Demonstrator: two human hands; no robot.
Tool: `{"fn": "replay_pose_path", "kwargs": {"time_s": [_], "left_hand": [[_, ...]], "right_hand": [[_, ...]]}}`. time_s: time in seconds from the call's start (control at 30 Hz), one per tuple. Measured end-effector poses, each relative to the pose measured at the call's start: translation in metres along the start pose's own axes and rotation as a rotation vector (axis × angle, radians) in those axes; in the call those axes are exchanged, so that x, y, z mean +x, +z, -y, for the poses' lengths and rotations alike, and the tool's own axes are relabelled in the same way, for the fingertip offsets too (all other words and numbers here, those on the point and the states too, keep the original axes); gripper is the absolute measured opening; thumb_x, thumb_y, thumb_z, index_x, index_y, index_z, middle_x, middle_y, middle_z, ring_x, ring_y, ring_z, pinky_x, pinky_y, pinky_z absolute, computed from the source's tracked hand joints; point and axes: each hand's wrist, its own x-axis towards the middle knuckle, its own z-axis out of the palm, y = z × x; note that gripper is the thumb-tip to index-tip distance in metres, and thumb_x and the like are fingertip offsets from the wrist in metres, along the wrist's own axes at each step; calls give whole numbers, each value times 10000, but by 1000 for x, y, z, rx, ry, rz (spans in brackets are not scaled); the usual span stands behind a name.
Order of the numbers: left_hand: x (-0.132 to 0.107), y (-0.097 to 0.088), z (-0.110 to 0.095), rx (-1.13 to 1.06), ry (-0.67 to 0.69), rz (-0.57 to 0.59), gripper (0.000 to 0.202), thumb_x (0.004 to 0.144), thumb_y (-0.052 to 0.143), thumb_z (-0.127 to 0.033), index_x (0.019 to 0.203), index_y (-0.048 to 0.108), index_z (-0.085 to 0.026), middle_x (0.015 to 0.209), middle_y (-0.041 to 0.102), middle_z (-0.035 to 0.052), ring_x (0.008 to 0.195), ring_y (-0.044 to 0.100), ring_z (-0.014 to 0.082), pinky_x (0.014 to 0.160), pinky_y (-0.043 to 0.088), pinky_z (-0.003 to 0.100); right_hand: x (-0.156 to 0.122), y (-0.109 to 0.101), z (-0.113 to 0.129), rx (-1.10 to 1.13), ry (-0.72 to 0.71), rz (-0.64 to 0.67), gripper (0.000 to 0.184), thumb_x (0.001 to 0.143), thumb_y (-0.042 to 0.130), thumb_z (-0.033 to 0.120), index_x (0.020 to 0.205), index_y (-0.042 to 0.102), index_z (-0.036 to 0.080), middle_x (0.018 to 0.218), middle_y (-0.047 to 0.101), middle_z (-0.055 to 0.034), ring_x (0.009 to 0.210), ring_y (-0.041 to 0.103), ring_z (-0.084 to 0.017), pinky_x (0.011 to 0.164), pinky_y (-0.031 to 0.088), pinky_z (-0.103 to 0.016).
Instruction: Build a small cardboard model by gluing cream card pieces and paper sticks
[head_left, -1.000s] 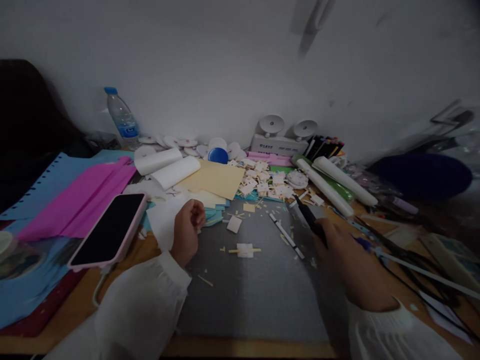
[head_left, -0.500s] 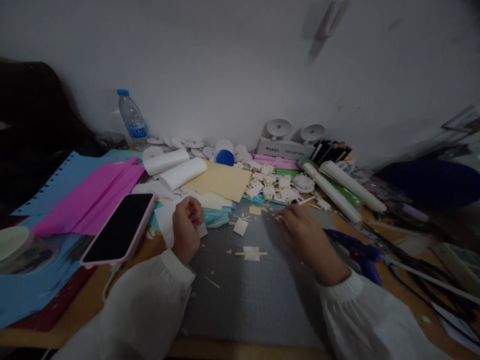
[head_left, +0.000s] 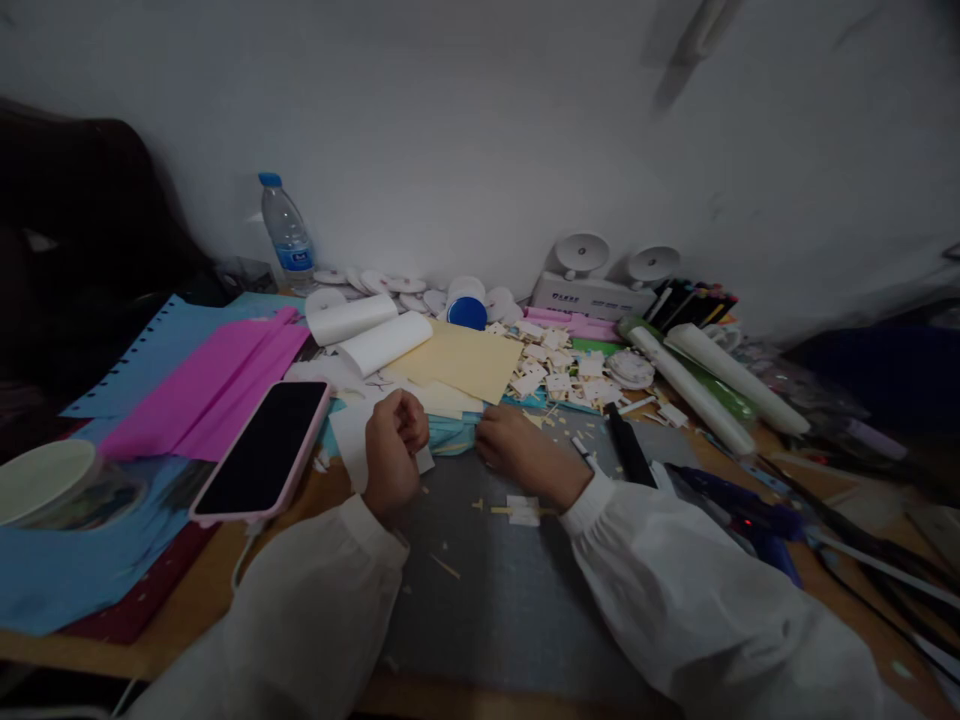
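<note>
Right hand [head_left: 529, 452] has moved beside blue sheets [head_left: 450, 440]; left hand [head_left: 391, 460] curls near one phone [head_left: 264, 450]; what fingers [head_left: 414, 422] hold is unclear.

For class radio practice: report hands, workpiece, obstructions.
Left hand curled, grip unclear. Right hand by blue sheets, grip hidden. White square with strip on grey mat; right wrist close beside it.

The left sleeve [head_left: 300, 610], at the lower left of the frame, is long, loose and plain white, greyed by dim light, its cloth full and softly creased. It narrows to a close left cuff [head_left: 377, 525]. The right sleeve [head_left: 705, 590], lower right, matches it: white, baggy, with long folds, gathered into a snug right cuff [head_left: 589, 503]. Beyond the cuffs, the left hand [head_left: 394, 455] and right hand [head_left: 529, 450] are bare.
</note>
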Motion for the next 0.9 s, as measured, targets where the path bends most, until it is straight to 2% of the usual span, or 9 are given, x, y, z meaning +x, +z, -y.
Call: {"fn": "replay_pose_path", "kwargs": {"time_s": [0.17,0.27,0.4,0.47,0.57,0.67,0.73,0.8,0.9], "left_hand": [[-1,0,0,26,10,-2,279,791,457,-227,524,386,-184,409,186,-96,326,137,50,355,136,176],[-1,-1,1,59,23,15,275,787,468,-217,532,372,-186,419,187,-94,338,146,53,361,149,175],[-2,-3,4,118,25,66,244,795,486,-217,566,412,-180,449,230,-85,367,196,59,383,182,171],[-3,-3,7,147,3,108,209,803,506,-234,606,472,-174,469,269,-80,385,233,63,398,210,172],[-7,-3,12,268,-40,250,225,837,516,-297,670,576,-159,499,374,-53,429,323,82,424,261,188],[-14,-1,16,531,-51,533,293,881,502,-358,714,630,-155,565,473,-23,498,412,104,474,320,206],[-21,-1,18,684,-49,699,262,884,533,-356,740,637,-163,625,517,-14,557,457,114,522,351,212],[-27,0,21,782,-51,790,213,875,567,-335,756,632,-170,666,539,-9,604,484,123,553,360,216],[-32,1,23,853,-76,837,167,867,574,-292,762,627,-173,696,559,2,638,503,134,578,374,223]], "right_hand": [[2,3,2,65,5,-37,135,857,547,84,779,655,102,852,639,-116,838,569,-194,763,399,-295],[-3,-5,-1,130,-3,-90,118,858,543,90,784,632,110,845,626,-104,838,562,-188,761,407,-291],[-27,-25,-7,237,6,-179,87,871,530,112,808,581,144,819,606,-54,811,557,-158,731,424,-259],[-45,-32,-10,371,19,-204,100,877,515,129,796,563,163,772,595,-25,739,549,-139,676,428,-241],[-72,-34,-12,659,53,-191,126,882,495,155,775,557,182,715,567,2,655,515,-123,602,409,-228],[-93,-23,-12,790,73,-169,124,868,499,146,762,550,188,715,553,7,666,507,-126,613,401,-234],[-103,-13,-14,828,72,-175,115,848,505,122,763,543,189,733,556,6,690,513,-127,637,405,-237],[-109,-4,-15,853,66,-185,119,825,509,95,758,528,191,733,548,9,699,517,-126,644,404,-236],[-114,4,-17,872,36,-204,124,803,514,75,758,515,191,730,531,12,697,519,-126,638,397,-237]]}}
